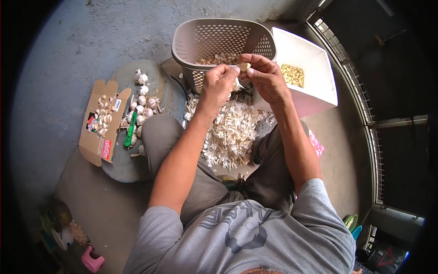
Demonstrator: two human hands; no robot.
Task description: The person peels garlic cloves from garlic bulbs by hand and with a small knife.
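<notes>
A pale yellow garlic clove (245, 66) is between my two hands, above the near rim of the basket. My right hand (270, 78) pinches it between thumb and fingers. My left hand (220, 86) is closed, thumb and fingertip gripping the clove's left end. Papery white skin (237, 85) shows just below the left fingers. Under both hands lies a big heap of garlic skins (230, 132), between my legs.
A grey-brown perforated basket (182, 57) holds brownish cloves. Beside it, a white foam box (317, 86) contains peeled cloves (293, 76). On the left, garlic bulbs (142, 101) and a green cutter (131, 130) rest on a round surface, beside a cardboard box (92, 148) with loose cloves.
</notes>
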